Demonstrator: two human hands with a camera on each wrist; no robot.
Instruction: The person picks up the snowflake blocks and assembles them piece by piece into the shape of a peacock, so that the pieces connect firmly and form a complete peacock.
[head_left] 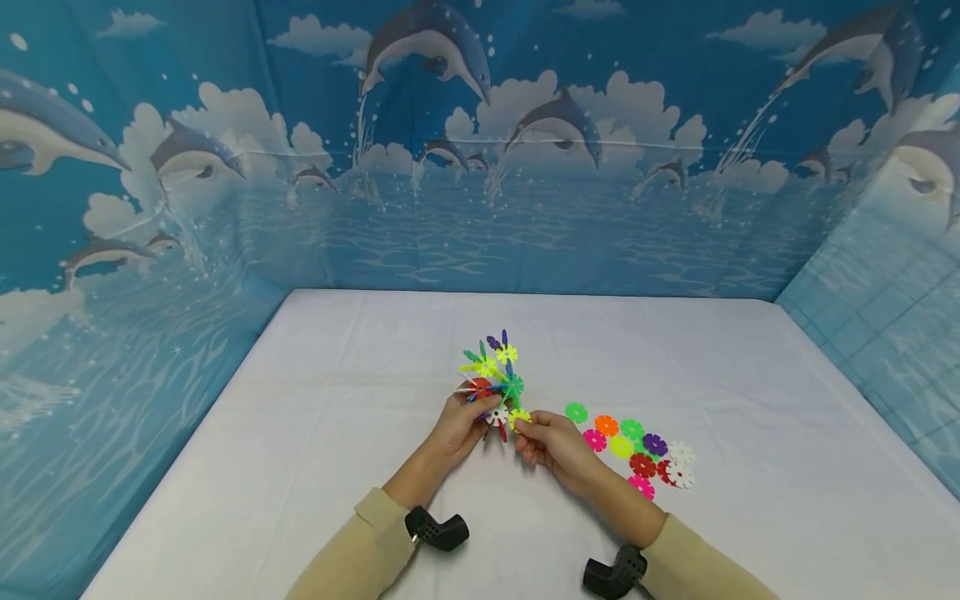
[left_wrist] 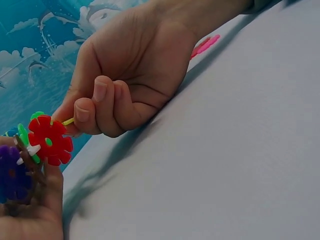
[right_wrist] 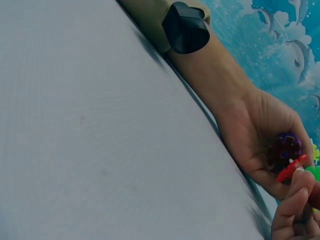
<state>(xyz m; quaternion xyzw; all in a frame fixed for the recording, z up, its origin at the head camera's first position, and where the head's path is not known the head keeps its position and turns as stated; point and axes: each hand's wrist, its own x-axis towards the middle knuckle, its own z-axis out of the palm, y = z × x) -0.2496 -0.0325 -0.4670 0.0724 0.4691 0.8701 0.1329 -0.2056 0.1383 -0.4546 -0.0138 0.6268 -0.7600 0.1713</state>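
Observation:
My left hand (head_left: 457, 427) grips a cluster of joined, notched plastic snowflake discs (head_left: 487, 367) in green, yellow, red, white, blue and purple, above the white table. Thumb and fingers of my right hand (head_left: 557, 446) pinch a yellow disc (head_left: 519, 417) at the cluster's lower right; whether it is slotted in cannot be told. The left wrist view shows that yellow disc edge-on, beside a red disc (left_wrist: 50, 140) of the cluster. A purple disc (right_wrist: 286, 150) lies against the left palm in the right wrist view, where much of the cluster is cut off.
Loose discs lie to the right of my right hand, among them a green one (head_left: 576, 412), an orange one (head_left: 607, 426) and a white one (head_left: 679, 475). The white-covered table (head_left: 360, 358) meets a blue dolphin-print curtain (head_left: 480, 225) at the back and sides.

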